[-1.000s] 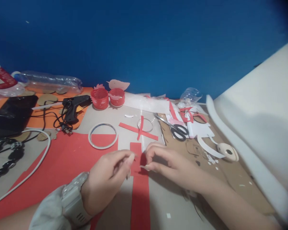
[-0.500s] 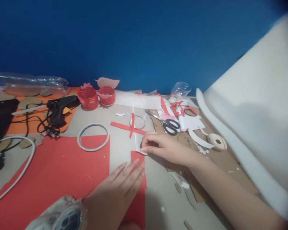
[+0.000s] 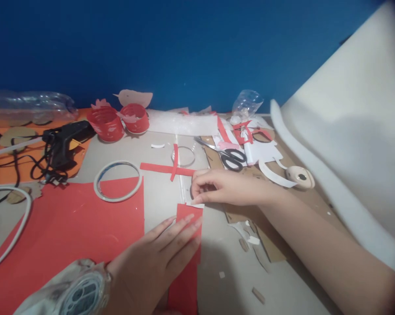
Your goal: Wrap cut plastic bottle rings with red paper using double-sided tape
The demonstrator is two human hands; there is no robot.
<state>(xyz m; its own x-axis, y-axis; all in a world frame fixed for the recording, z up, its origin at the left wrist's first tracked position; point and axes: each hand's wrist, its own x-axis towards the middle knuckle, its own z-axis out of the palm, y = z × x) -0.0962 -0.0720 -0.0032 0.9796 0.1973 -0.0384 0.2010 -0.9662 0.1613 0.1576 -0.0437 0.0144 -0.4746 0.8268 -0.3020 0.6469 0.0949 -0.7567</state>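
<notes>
From my seat, a glue gun (image 3: 64,139) and tape ring (image 3: 117,180) crowd the surface's (image 3: 282,284) left. My left hand (image 3: 158,258) lies flat, fingers together, on the red strip (image 3: 188,245) at centre. My right hand's (image 3: 223,188) fingers pinch white tape (image 3: 196,204) at the strip's top edge. Scissors (image 3: 228,156) lie just beyond.

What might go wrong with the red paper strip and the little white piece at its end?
The left hand lies flat on the long red paper strip, while the right hand pinches a small white piece at its top edge.

1. If the flat hand slips, the strip may slide and the piece could sit crooked.
2. The black-handled scissors lie just behind the right hand; a quick reach back might bump them.
</notes>
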